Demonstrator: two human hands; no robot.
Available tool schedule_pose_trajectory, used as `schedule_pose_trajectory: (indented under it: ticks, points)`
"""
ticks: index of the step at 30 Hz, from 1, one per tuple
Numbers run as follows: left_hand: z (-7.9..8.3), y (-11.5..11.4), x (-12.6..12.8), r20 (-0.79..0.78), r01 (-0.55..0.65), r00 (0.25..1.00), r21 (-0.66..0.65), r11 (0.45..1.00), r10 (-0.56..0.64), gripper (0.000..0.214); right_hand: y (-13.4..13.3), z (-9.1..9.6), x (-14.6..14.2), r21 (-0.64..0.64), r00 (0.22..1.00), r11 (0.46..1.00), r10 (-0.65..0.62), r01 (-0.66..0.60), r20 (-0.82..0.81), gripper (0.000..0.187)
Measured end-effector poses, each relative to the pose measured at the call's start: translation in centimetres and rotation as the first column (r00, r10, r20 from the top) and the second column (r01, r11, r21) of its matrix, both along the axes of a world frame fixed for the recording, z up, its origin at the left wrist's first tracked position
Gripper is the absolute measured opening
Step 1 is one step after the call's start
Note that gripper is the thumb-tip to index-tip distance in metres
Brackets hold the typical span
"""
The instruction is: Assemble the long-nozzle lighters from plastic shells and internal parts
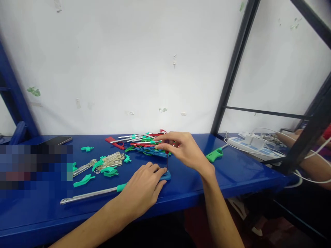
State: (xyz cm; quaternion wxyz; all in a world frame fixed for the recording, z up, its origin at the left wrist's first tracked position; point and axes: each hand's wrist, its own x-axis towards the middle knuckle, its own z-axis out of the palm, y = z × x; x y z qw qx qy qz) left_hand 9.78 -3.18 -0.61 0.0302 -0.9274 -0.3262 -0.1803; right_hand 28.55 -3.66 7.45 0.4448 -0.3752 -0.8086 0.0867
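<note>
A long-necked lighter lies near the table's front edge, with its metal tube (90,195) pointing left, a teal collar (121,187) and a blue handle end (167,176). My left hand (143,187) is closed over the lighter's body and presses it to the table; the palm hides its middle. Above the handle end, my right hand (184,148) pinches an upright screwdriver (167,162), whose thin shaft reaches down to the blue handle. Its grip is mostly hidden behind the fingers.
Behind my hands is a pile of lighter parts (139,141) with metal tubes and red, blue and green handles. Teal plastic pieces (110,171) and pale mechanisms (113,161) lie left. A green lighter (215,155), power strip (248,145) and a person's arm (307,156) are right.
</note>
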Motion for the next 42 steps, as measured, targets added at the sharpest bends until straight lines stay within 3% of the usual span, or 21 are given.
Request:
schedule_pose_trajectory:
  ticks: [4,6,11,14,18,20,24,27,30,35,42]
  points:
    - [0.2,-0.2,0.0,-0.012,-0.011,1.000,-0.019,1.000,0.010,0.034,-0.5,0.2,0.5,0.010,0.994,0.995,0.097,-0.097,0.053,0.036]
    - [0.3,-0.2,0.0,-0.017,-0.017,1.000,-0.028,0.999,0.016,0.034,-0.4,0.3,0.8,0.012,0.991,0.992,0.127,-0.128,0.035,0.035]
    - [0.4,-0.3,0.0,-0.019,-0.025,1.000,-0.046,0.999,0.024,0.034,-0.1,0.3,0.7,0.017,0.996,1.000,-0.007,0.008,-0.086,0.007]
    - [0.4,-0.3,0.0,-0.024,-0.030,0.999,-0.041,0.999,0.029,0.034,-0.5,0.5,0.7,0.054,0.993,0.996,-0.063,0.068,-0.096,0.010]
    - [0.1,-0.2,0.0,-0.026,-0.032,0.999,-0.032,0.999,0.031,0.034,-1.0,0.7,1.0,0.011,0.997,1.000,0.020,-0.020,-0.070,0.023]
    - [0.0,-0.2,0.0,-0.024,-0.033,0.999,-0.029,0.999,0.033,0.034,-0.9,0.7,0.9,0.005,0.996,1.000,0.021,-0.021,-0.085,0.019]
    - [-0.1,-0.1,-0.1,-0.016,-0.028,0.999,-0.025,0.999,0.028,0.034,-0.6,0.6,0.8,0.068,0.993,0.992,-0.103,0.106,-0.052,0.007]
    - [-0.2,-0.1,0.0,-0.009,-0.025,1.000,-0.020,0.999,0.025,0.034,-0.7,0.5,1.2,0.123,0.988,0.983,-0.146,0.138,0.059,0.018]
    - [-0.3,0.0,0.0,-0.006,-0.024,1.000,-0.022,0.999,0.024,0.034,-0.9,0.5,1.7,0.117,0.992,0.991,-0.080,0.068,0.098,0.029]
    - [-0.3,0.0,0.0,-0.002,-0.026,1.000,-0.038,0.999,0.026,0.035,-0.9,0.6,2.0,0.064,0.999,0.998,-0.021,0.019,0.039,0.021]
    - [-0.1,-0.1,-0.1,-0.009,-0.029,1.000,-0.036,0.999,0.029,0.035,-1.1,0.7,1.5,0.104,0.991,0.992,-0.078,0.067,0.107,0.011]
